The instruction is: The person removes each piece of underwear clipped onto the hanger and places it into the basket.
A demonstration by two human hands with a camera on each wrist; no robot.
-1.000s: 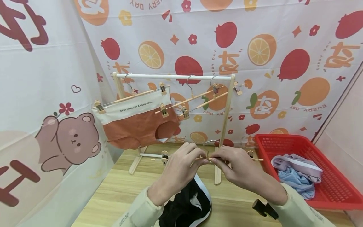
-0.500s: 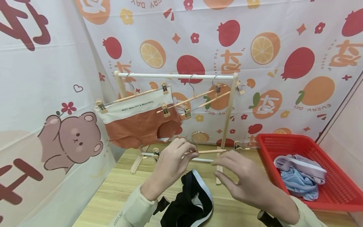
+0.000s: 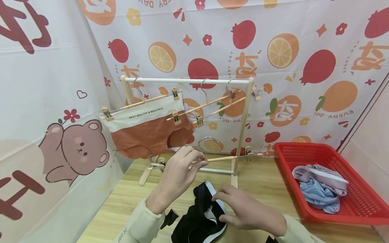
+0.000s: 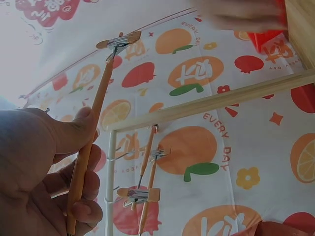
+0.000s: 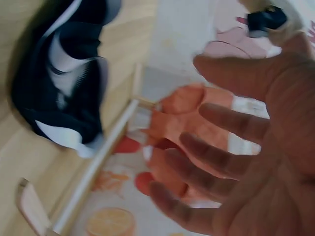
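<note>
My left hand point(image 3: 179, 172) grips a wooden clip hanger point(image 3: 223, 158) by its bar; in the left wrist view the thumb and fingers wrap the bar, with a clip point(image 4: 119, 43) at its far end. My right hand point(image 3: 246, 209) holds nothing, its fingers spread in the right wrist view, just above the right side of black underwear with a white waistband point(image 3: 197, 216). That underwear lies crumpled on the wooden table. Orange-brown underwear with a white waistband point(image 3: 143, 135) hangs by two clips on the rack point(image 3: 188, 81).
Two more clip hangers point(image 3: 194, 109) hang on the rack, to the right of the orange-brown underwear. A red plastic basket point(image 3: 291, 179) stands at the right with lilac and blue garments point(image 3: 319, 192) in it. Printed curtains point(image 3: 228, 44) close the back and left.
My right hand has let go of the hanger and moved down toward the black underwear. My left hand still grips the hanger and has shifted slightly left with it.
</note>
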